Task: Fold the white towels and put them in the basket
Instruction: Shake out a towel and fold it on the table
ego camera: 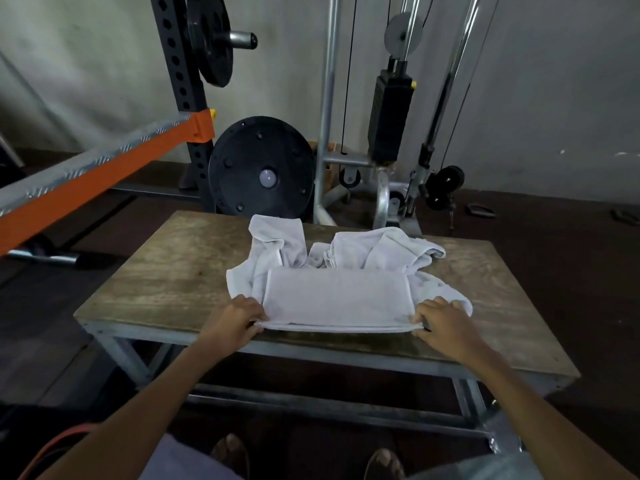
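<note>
The left hand [239,318] pinches the near left corner of the folded white towel [337,299], the right hand [441,323] its near right corner, at the wooden table's [166,271] near edge; crumpled towels [374,247] lie touching behind, a weight plate [261,168] beyond

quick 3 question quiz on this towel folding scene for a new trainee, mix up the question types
1. True or false: the left grip and the right grip each pinch a near corner of the folded towel.
2. Where do the crumpled towels lie? A) on the floor B) on the table, behind the folded towel C) on a chair
3. Short answer: which of the task's things is not in view?

Key: 1 true; 2 B; 3 the basket.
</note>
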`<state>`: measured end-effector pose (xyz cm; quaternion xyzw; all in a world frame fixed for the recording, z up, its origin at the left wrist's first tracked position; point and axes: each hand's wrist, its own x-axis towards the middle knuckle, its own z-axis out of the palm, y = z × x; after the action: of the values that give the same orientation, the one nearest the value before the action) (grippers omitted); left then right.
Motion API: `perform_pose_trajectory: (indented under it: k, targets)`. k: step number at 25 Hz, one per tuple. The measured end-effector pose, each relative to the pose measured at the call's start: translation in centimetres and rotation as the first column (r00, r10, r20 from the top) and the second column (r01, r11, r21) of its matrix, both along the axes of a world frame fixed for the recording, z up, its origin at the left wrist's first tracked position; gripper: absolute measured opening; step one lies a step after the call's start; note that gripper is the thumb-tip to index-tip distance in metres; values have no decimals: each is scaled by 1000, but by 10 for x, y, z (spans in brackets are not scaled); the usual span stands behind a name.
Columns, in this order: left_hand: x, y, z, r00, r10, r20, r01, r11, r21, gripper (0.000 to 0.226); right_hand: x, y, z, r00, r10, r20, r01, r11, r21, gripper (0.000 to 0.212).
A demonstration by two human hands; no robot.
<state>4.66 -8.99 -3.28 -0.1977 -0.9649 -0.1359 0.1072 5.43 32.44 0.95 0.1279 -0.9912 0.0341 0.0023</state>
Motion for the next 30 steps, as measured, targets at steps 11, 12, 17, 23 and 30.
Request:
perform_pose_trajectory:
  k: [11,12,17,23,30]
  targets:
    - [-7,97,6,993,97,-65,-90,992,93,57,-19,-94,-27,936,-25,-352,-21,992,-127,39]
    - [-11,111,1,992,124,-27,-121,990,75,62,-25,-109,-33,936,-30,-350,-26,988,-155,43]
    - [-28,123,-38,971,235,41,-228,965,-127,67,-46,-117,-70,980,23,-197,-24,1000,-1,64]
    - [-28,109,-53,956,291,29,-284,947,-149,76,-49,-57,-72,982,-114,-152,136,980,142,82]
    - [-19,85,-52,931,365,24,-358,922,-146,83,-44,-32,-63,986,-120,-116,143,963,227,104]
